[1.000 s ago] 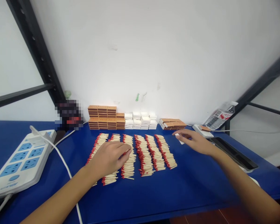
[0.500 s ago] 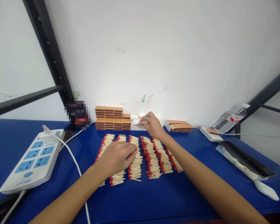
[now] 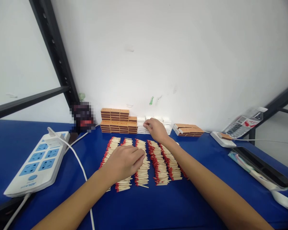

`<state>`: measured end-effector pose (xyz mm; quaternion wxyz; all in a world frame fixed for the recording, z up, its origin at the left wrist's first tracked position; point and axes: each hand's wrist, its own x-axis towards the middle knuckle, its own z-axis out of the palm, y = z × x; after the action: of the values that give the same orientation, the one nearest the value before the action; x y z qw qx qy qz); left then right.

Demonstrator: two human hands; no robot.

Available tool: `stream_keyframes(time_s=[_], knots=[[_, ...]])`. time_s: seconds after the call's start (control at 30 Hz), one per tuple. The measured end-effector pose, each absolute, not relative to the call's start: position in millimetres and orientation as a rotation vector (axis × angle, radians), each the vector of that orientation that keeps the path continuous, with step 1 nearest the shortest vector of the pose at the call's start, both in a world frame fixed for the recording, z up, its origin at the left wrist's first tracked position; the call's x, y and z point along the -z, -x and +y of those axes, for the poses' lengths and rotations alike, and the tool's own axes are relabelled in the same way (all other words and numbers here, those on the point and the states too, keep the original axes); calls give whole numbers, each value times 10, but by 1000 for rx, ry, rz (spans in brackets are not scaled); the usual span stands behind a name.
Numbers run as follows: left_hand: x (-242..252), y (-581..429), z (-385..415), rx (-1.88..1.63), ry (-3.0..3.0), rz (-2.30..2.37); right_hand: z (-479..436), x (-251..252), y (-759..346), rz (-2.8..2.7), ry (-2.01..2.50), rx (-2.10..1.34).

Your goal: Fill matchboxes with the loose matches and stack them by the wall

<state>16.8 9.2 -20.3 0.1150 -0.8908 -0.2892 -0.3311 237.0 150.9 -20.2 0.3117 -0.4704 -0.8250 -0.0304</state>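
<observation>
Several rows of red-tipped matches (image 3: pixel 142 174) lie across the blue table. My left hand (image 3: pixel 126 161) hovers over the left rows, its fingers curled and thumb pressed close to the index finger. Whatever it may hold is hidden. At the back, my right hand (image 3: pixel 156 130) pinches at a stack of white matchbox trays (image 3: pixel 141 128), thumb and index finger on one tray there. Part of that stack is behind the hand. Directly left of the trays stand stacked brown matchbox sleeves (image 3: pixel 118 127).
More matchboxes (image 3: pixel 189 130) are piled at the back right. A power strip (image 3: pixel 40 163) with a white cable lies left. On the right are a small white strip (image 3: pixel 222 140), a plastic bottle (image 3: pixel 246 123) and a dark phone-like slab (image 3: pixel 264 167). A white wall (image 3: pixel 172 48) rises behind.
My right hand has brought the white tray down onto the white stack. My left hand keeps its curled pose over the matches. The whole view has shifted slightly.
</observation>
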Motion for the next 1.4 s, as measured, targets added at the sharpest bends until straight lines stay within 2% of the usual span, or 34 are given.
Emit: stream_keyframes(time_s=[0.57,0.93,1.17,1.4], knots=[[151,-126,115,959,2595,-921,1415,144,-2380,-2230,1308,180],[-35,621,701,925,2028,-1813,1410,217,-2313,-2272,1328,293],[61,811,916,856,1924,-2118,1384,198,-2292,-2262,1313,330],[104,832,968,802,1976,-2301,1314,207,-2171,-2328,1070,478]])
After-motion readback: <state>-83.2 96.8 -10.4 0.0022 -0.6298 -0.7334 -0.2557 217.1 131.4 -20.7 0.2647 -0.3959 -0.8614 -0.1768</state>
